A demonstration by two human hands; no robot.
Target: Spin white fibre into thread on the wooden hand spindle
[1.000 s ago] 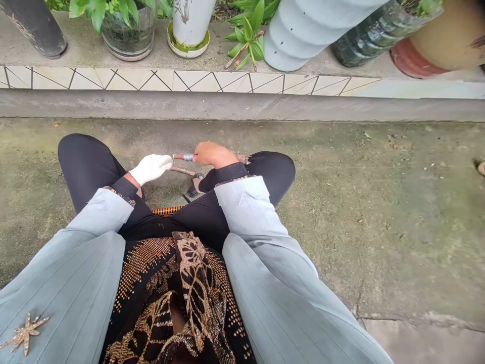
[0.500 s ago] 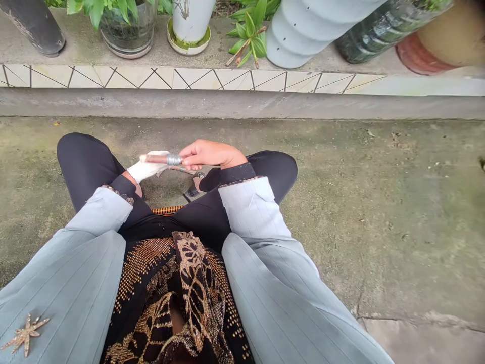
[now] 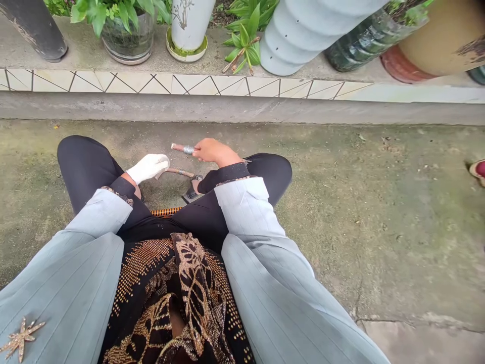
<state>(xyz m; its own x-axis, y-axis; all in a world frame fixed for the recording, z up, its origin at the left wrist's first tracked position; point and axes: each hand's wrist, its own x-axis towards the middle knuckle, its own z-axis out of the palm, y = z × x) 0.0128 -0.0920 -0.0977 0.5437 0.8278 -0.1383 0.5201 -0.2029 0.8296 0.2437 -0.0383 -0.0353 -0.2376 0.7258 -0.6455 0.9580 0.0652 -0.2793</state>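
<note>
Brown stick points leftward from my right hand, whose fingers clamp it beside the wire; its free end is near my left hand, whose grip I cannot tell.

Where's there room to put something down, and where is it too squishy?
The widest bare patch is the floor beyond the right knee, below the ledge. A smaller patch lies outside the left knee. It's crowded between the knees, where the gloved left hand, right hand and wire-wrapped stick are, and along the ledge, among the pots.
</note>
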